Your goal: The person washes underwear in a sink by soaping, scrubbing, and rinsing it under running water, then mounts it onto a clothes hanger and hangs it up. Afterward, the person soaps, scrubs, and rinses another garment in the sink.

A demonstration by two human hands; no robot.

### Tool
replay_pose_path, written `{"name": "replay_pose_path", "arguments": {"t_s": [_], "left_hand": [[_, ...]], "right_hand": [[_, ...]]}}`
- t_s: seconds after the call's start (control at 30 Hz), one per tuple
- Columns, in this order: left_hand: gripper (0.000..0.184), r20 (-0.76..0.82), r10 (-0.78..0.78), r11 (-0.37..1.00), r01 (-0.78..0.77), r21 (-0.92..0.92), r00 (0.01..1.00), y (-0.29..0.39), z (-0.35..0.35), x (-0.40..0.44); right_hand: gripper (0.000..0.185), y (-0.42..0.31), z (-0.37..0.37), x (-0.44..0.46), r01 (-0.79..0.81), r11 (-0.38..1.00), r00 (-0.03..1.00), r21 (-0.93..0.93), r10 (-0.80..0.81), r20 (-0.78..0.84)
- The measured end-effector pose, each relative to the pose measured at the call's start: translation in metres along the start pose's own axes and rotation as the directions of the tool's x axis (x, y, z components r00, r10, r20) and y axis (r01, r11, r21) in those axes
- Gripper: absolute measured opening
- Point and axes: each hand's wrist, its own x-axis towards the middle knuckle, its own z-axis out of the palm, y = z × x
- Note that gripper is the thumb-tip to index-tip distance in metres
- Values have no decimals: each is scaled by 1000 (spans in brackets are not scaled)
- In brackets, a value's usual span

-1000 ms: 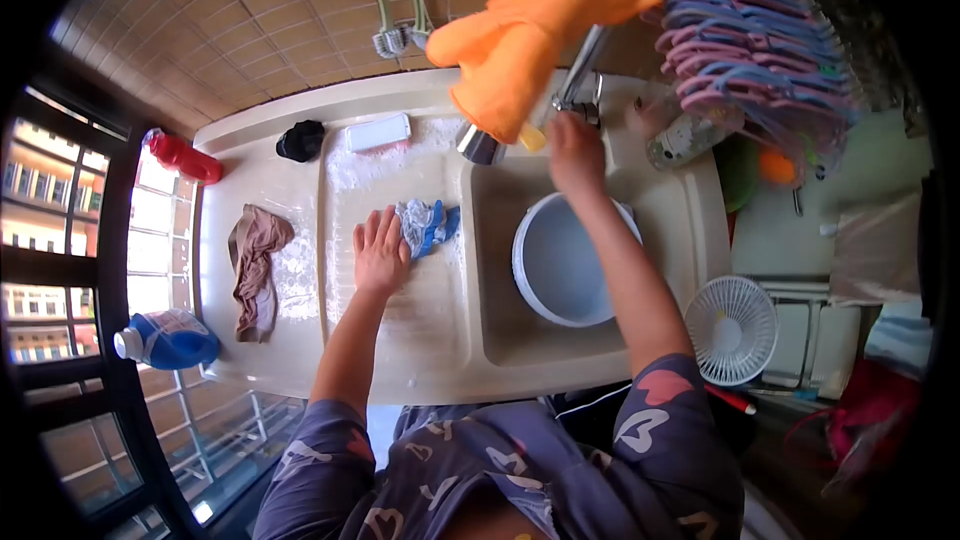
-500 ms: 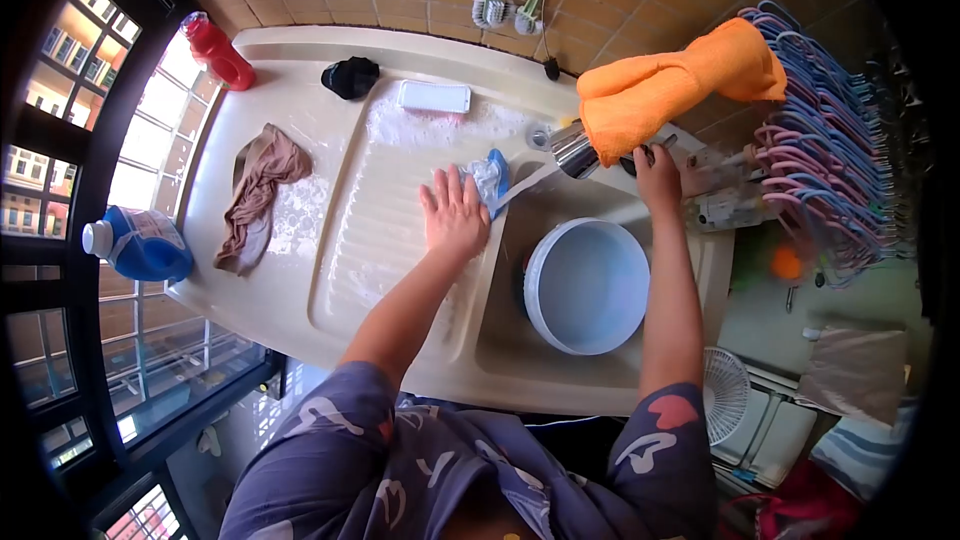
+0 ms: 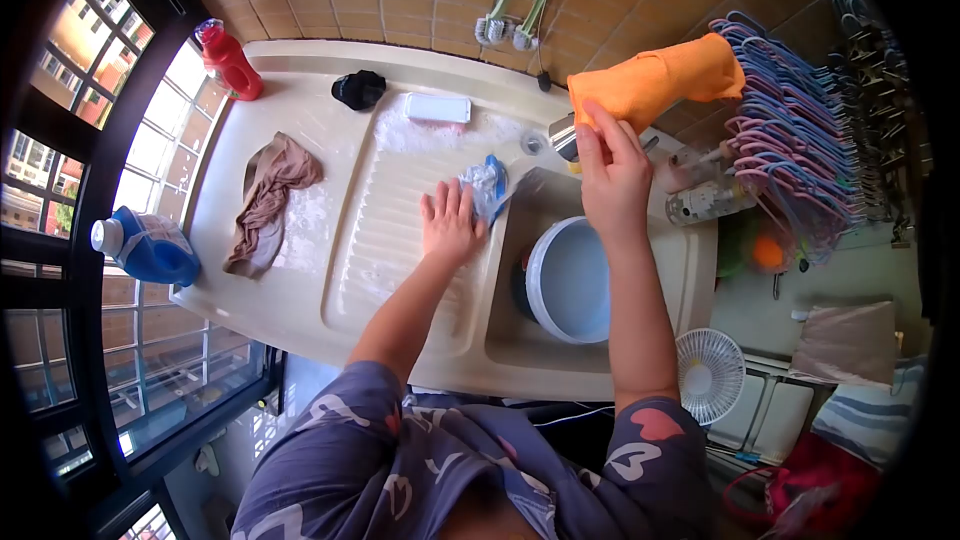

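My left hand [image 3: 452, 227] lies flat on the ribbed washboard [image 3: 385, 230] with its fingers stretched out. Just beyond its fingertips is a small wet blue-and-white cloth [image 3: 484, 185], at the edge of the basin. My right hand [image 3: 612, 175] is raised over the basin, thumb and fingers extended, in front of the orange cloth [image 3: 650, 80] draped over the tap [image 3: 563, 138]. Whether its fingertips touch the orange cloth I cannot make out. Below my right forearm, which hides part of it, a white bucket [image 3: 570, 290] stands in the basin [image 3: 505, 325].
A white soap-like block [image 3: 438, 108] lies in suds beside a black cloth [image 3: 358, 90]. Leftward are a brown garment [image 3: 272, 200], a red bottle [image 3: 230, 65] and a blue detergent bottle [image 3: 155, 248]. Brushes [image 3: 520, 10] and many hangers [image 3: 790, 120] hang behind and right.
My right hand has left the tap handle and moved left and up in front of the orange cloth. The water stream from the tap no longer shows. My left hand stays on the washboard.
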Motion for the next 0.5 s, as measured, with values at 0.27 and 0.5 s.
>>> {"name": "replay_pose_path", "arguments": {"t_s": [0.27, 0.5], "left_hand": [[71, -22, -98, 994, 97, -42, 995, -29, -10, -15], [69, 93, -78, 984, 62, 167, 993, -41, -5, 4]], "right_hand": [[38, 100, 136, -139, -192, 979, 980, 64, 194, -33], [28, 126, 243, -82, -79, 958, 986, -277, 115, 119]]}}
